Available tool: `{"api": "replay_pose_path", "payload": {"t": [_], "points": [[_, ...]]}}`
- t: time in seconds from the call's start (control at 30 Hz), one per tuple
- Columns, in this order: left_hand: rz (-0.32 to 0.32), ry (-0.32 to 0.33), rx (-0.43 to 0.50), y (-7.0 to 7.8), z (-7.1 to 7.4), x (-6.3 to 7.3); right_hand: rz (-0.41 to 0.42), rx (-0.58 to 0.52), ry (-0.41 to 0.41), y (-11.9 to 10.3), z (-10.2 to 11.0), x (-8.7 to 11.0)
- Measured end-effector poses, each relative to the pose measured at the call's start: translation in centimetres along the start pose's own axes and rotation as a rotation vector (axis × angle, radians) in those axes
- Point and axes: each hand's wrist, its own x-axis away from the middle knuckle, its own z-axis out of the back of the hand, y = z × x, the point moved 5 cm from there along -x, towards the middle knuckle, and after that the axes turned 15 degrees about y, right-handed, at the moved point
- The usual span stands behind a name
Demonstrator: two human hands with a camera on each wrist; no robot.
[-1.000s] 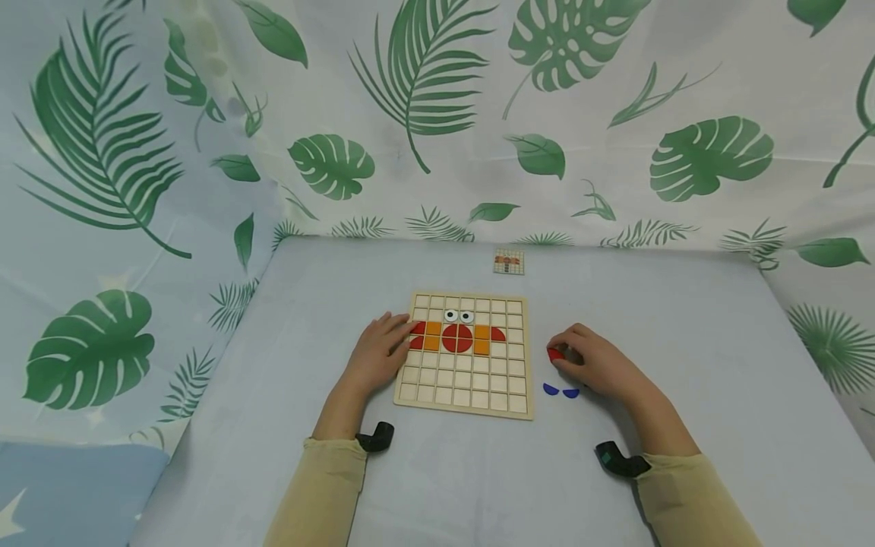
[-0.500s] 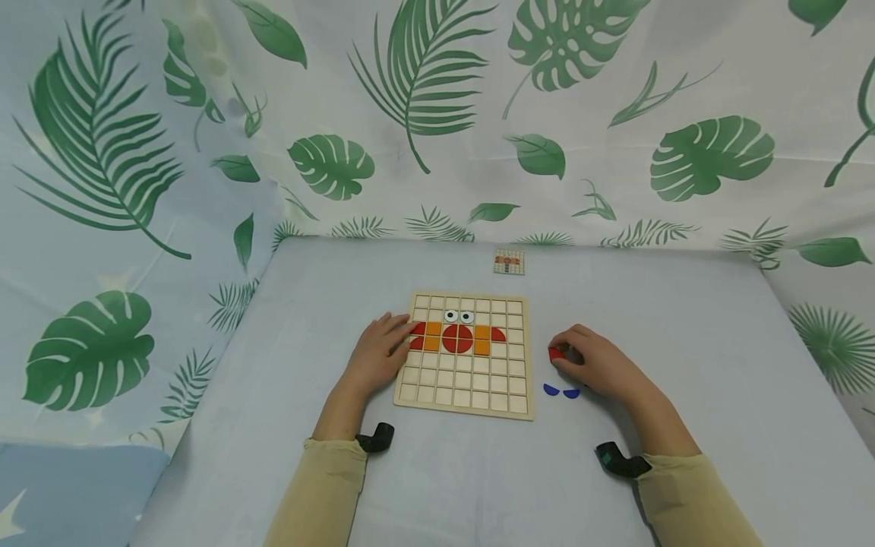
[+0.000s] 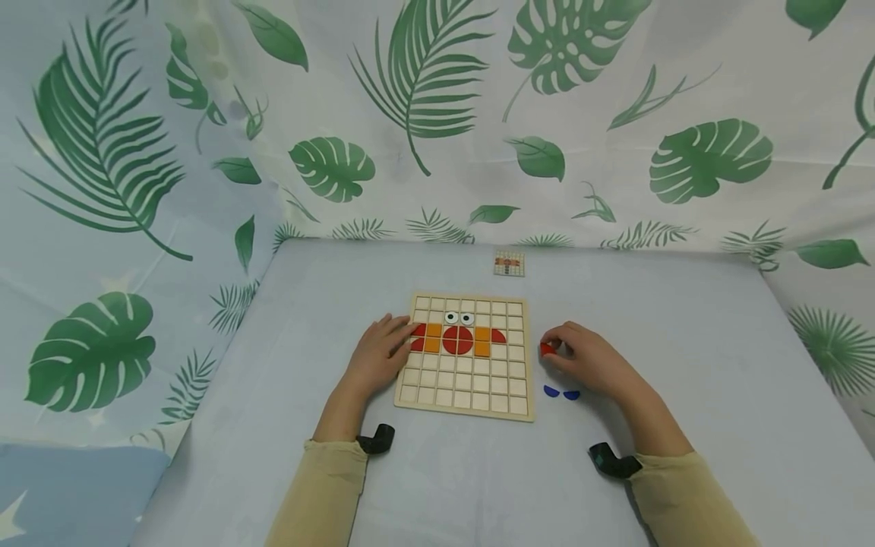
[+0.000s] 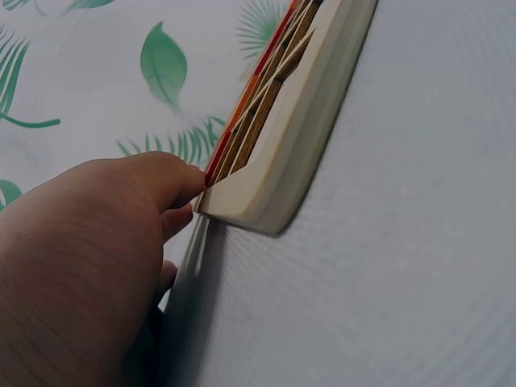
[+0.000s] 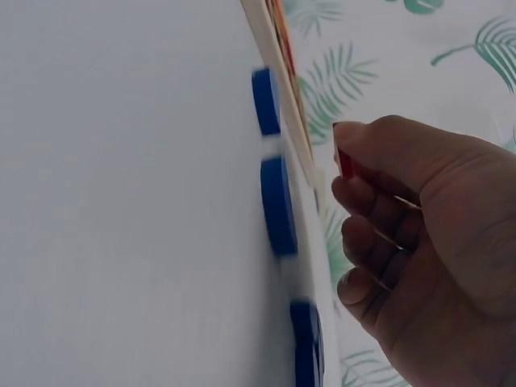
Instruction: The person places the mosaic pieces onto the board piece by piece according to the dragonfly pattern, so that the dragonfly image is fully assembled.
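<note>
A wooden grid board lies on the table, with red and orange tiles across its third and fourth rows and two eye tiles above them. My left hand rests at the board's left edge, its extended fingertips on the rim beside the red tiles, as the left wrist view also shows. Right of the board, my right hand pinches a small red tile between thumb and index finger; the fingers partly hide its shape. Two blue half-round pieces lie below that hand.
A small pattern card lies on the table behind the board. Another blue piece shows low in the right wrist view. Leaf-printed cloth hangs at the back and sides.
My right hand has moved slightly left toward the board with the red tile in its fingers. The left hand and the board stay put.
</note>
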Motion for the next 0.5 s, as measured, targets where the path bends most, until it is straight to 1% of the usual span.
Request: {"api": "replay_pose_path", "payload": {"t": [0.17, 0.33, 0.5], "points": [[-0.002, 0.000, 0.000, 0.0, 0.0, 0.0, -0.004, -0.003, -0.029, -1.3, -0.7, -0.8], [0.011, -0.006, -0.020, -0.2, -0.1, 0.0, -0.018, -0.010, -0.043, -3.0, -1.3, -1.8], [0.002, -0.001, -0.013, -0.2, -0.1, 0.0, -0.023, -0.028, -0.062, -4.2, -2.1, -2.4]]}}
